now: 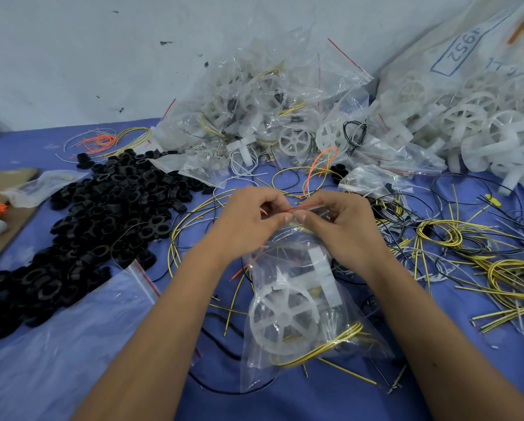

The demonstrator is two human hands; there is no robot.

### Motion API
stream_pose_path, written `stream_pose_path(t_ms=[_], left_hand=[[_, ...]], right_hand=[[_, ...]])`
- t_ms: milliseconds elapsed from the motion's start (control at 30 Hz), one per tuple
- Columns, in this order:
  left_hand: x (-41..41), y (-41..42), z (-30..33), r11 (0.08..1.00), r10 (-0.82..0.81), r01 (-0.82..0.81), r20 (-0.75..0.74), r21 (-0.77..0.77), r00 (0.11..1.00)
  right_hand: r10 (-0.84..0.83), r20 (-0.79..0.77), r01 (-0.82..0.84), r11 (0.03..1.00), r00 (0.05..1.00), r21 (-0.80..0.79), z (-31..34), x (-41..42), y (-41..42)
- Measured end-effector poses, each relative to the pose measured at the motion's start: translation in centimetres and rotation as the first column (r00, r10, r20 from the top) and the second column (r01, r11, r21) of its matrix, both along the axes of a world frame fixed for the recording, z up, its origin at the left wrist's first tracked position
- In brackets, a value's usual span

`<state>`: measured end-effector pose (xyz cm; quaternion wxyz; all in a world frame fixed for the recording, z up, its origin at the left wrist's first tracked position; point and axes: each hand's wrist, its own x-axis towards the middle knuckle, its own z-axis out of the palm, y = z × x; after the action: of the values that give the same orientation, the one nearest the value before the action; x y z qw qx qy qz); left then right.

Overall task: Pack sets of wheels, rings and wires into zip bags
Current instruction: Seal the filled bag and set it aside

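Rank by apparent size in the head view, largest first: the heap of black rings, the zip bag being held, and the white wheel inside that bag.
1. Heap of black rings, the widest spread.
2. Zip bag pinched at its top by both hands; it is nearer the camera, which flatters its size.
3. White wheel, wholly inside the bag.

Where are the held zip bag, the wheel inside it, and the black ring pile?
zip bag (288,259), head view, clear upper wall under the hands.
wheel (282,317), head view, hub of the spoked disc.
black ring pile (103,214), head view, middle of the heap.
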<state>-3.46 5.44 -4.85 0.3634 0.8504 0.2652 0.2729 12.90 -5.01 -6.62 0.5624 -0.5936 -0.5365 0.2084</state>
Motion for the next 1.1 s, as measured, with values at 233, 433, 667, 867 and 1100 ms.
stream_pose_path(t_ms=[233,433,667,867,1100], left_hand=[[-0.03,-0.14,-0.24,0.999,0.041,-0.041,-0.018,0.025,0.999],[-0.1,-0.15,-0.15,0.999,0.048,-0.048,0.015,0.001,0.999],[-0.33,0.32,-0.36,0.997,0.063,-0.063,-0.006,0.047,0.998],[0.21,0.15,-0.57,0.986,0.071,-0.068,-0.017,0.154,0.997],[0.1,0.36,-0.82,0.986,0.022,-0.021,-0.001,0.167,1.0]], right_hand=[[-0.024,0.046,0.026,0.999,0.999,-0.037,0.08,-0.07,0.02],[-0.035,0.151,0.039,0.999,0.988,-0.021,0.28,-0.27,-0.3],[-0.079,0.18,0.086,0.996,0.981,-0.034,0.28,-0.15,-0.23],[-0.083,0.406,0.059,0.996,0.91,0.07,0.62,-0.24,-0.39],[-0.092,0.437,0.064,0.995,0.895,0.079,0.58,-0.05,-0.35]])
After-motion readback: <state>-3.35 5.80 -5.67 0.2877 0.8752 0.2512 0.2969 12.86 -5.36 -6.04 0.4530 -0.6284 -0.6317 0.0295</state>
